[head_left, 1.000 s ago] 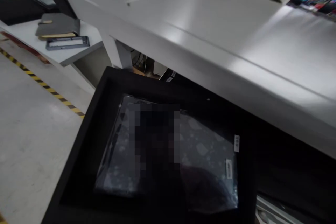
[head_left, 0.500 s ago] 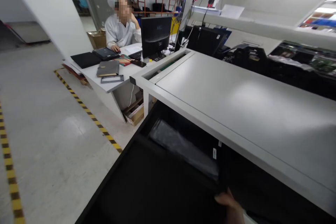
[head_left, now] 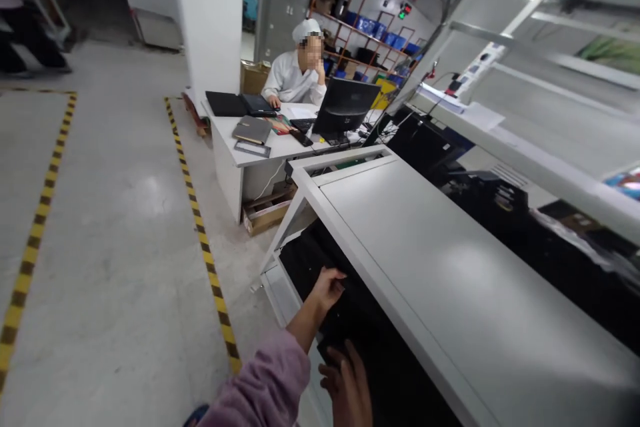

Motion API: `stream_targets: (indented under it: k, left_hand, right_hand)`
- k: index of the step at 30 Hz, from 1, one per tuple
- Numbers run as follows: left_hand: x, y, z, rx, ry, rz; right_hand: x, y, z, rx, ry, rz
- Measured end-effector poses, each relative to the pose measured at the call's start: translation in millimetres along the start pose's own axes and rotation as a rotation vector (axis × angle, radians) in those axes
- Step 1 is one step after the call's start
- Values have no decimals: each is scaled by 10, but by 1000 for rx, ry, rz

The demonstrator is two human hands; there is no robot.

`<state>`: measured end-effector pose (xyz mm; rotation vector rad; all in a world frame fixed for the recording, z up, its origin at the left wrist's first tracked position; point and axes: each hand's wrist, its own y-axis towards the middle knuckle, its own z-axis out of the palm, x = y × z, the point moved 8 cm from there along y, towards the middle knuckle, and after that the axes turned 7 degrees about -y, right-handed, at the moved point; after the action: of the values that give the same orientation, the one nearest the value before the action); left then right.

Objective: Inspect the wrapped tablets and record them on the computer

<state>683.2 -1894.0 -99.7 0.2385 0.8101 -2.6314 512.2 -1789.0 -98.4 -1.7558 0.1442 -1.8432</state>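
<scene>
My left hand [head_left: 327, 288], at the end of a purple sleeve [head_left: 265, 373], reaches under the edge of the grey-white bench. Its thumb and fingers are curled in at a large flat black object [head_left: 307, 257] on the lower shelf. Nearer to me is my right hand [head_left: 349, 383], fingers stretched and apart, beside the near part of the same black object. Dark surfaces merge under the bench, so I cannot tell where the black object ends.
The bench top [head_left: 430, 240] slopes across the right side. Beyond it a person in white [head_left: 295, 77] sits at a desk [head_left: 227, 147] with a monitor [head_left: 345, 107]. Yellow-black floor tape [head_left: 200, 233] runs along the left. Black equipment [head_left: 500, 193] stands behind the bench.
The large black object that filled the foreground now lies under the bench top. My left hand has come into view, and my right hand has left the black edge. The view has turned left.
</scene>
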Motion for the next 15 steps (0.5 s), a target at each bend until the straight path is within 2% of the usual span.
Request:
stream_targets:
  k: [2, 4, 6, 10, 12, 13, 14, 15]
  left_hand:
    - [22, 56, 132, 30, 45, 8]
    - [-37, 60, 180, 25, 128, 34]
    - [-146, 33, 194, 0, 232, 79]
    - [-361, -76, 169, -116, 413, 228]
    - [-493, -168, 57, -186, 453, 318]
    - [-593, -224, -34, -183, 448, 364]
    - [-735, -300, -176, -172, 432, 415]
    - [-923, -407, -367, -144, 402, 471]
  right_hand:
    - [56, 1, 16, 34, -65, -79]
    - [107, -28, 38, 76, -184, -160]
    - [256, -43, 50, 74, -363, -285]
    - [991, 32, 197, -28, -857, -693]
    - [1355, 126, 318, -119, -1065, -805]
    - [1476, 186, 393, -152, -1131, -804]
    - [1535, 245, 510, -144, -1176, -782]
    - [1521, 294, 681, -74, -1185, -743]
